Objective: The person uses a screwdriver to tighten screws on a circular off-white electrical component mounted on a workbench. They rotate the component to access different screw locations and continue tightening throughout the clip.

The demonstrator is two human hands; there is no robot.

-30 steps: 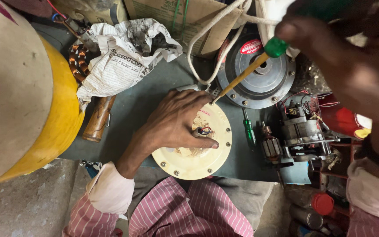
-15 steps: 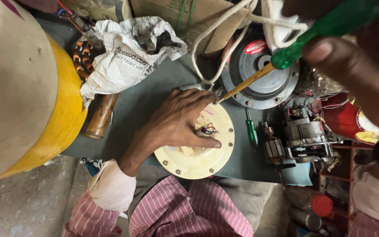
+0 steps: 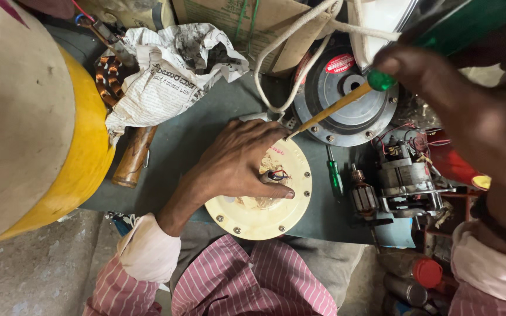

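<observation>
Cream disc [image 3: 253, 216] half hidden under flat left hand [image 3: 238, 161]; right hand [image 3: 469, 111] grip holds screwdriver [image 3: 346, 100], handle cropped.

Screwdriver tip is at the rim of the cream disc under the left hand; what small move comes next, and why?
Probably seat the tip squarely before turning. The left hand presses flat on the cream disc, steadying it, while the right hand holds the green-handled screwdriver at a slant, its tip at the disc's upper rim by the fingertips. Whether it sits in a screw cannot be told.
</observation>
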